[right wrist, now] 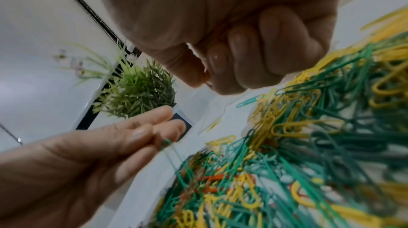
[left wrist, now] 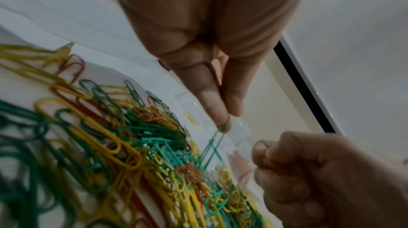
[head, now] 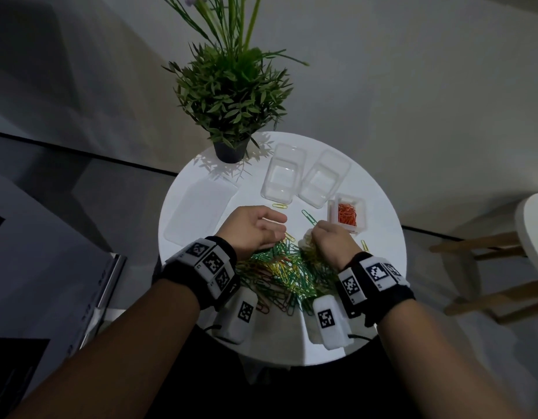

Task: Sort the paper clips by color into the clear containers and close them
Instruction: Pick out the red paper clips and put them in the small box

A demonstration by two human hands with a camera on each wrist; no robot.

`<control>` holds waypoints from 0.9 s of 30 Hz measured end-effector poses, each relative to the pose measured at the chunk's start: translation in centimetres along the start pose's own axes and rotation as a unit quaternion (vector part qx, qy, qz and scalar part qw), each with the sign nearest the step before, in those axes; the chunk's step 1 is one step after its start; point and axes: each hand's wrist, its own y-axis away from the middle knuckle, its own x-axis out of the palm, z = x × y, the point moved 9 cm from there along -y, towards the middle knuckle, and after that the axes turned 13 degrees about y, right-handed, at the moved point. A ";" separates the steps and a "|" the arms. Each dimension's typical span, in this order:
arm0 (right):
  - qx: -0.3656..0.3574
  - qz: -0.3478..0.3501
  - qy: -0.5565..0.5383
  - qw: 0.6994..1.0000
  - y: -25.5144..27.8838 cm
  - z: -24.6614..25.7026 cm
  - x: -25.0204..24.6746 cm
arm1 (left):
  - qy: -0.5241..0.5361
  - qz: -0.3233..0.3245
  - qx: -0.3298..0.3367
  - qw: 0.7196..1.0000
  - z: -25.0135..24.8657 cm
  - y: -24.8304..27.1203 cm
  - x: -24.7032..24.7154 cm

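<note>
A tangled pile of green, yellow and red paper clips (head: 283, 267) lies on the round white table (head: 379, 267), between my wrists. My left hand (head: 281, 226) hovers over the pile's far edge. Its thumb and forefinger pinch one green clip (left wrist: 217, 137) that is lifted out of the heap and also shows in the right wrist view (right wrist: 169, 142). My right hand (head: 316, 229) is a closed fist beside it, with orange clips (right wrist: 206, 74) held between thumb and curled fingers. A small clear container (head: 360, 207) holding orange clips stands just beyond the right hand. Two empty clear containers (head: 281, 176) (head: 323, 179) stand behind.
A potted green plant (head: 231, 95) stands at the table's far edge. A flat clear lid (head: 198, 211) lies on the left side. Loose yellow clips (head: 280, 206) and a green clip (head: 308, 217) lie past the pile. A wooden stool (head: 530, 225) stands to the right.
</note>
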 end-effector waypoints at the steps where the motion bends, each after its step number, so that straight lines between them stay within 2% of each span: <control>1: 0.011 0.014 -0.040 0.999 0.4 -0.4 0.1 | -0.017 0.001 0.006 1.000 -0.1 -0.1 0.4; 3: 0.045 0.052 -0.171 0.983 1.0 -1.4 0.8 | -0.024 0.004 0.012 1.000 -0.2 -0.2 1.0; 6: 0.084 0.130 -0.384 0.910 2.5 -2.2 2.1 | 0.021 -0.002 -0.003 1.000 -0.1 -0.3 1.4; 9: 0.058 0.158 -0.522 0.836 3.1 -1.4 1.5 | 0.089 -0.026 -0.029 0.995 0.5 -0.2 1.5; 11: 0.053 0.170 -0.563 0.807 3.4 -0.8 1.0 | 0.143 -0.028 -0.076 0.986 1.7 0.1 2.2; 13: 0.046 0.171 -0.548 0.818 3.5 -0.3 0.6 | 0.182 -0.016 -0.135 0.974 3.2 0.7 3.2; 16: 0.006 0.141 -0.443 0.885 3.2 1.3 -0.2 | 0.216 0.008 -0.190 0.958 4.5 1.8 4.8; 18: -0.031 0.119 -0.354 0.927 3.1 3.1 -0.4 | 0.237 0.029 -0.202 0.950 4.7 2.2 5.9; 20: -0.058 0.097 -0.251 0.961 3.4 4.8 -0.5 | 0.258 0.019 -0.204 0.944 4.5 2.5 6.1; 22: -0.079 0.088 -0.216 0.969 3.8 6.1 -0.5 | 0.307 -0.007 -0.187 0.933 4.0 2.3 5.4; 24: -0.091 0.098 -0.231 0.964 4.5 6.9 -0.7 | 0.344 -0.020 -0.174 0.923 3.7 2.1 4.4; 27: -0.074 0.078 -0.302 0.947 4.6 6.5 -1.8 | 0.310 -0.019 -0.172 0.935 3.8 2.2 2.8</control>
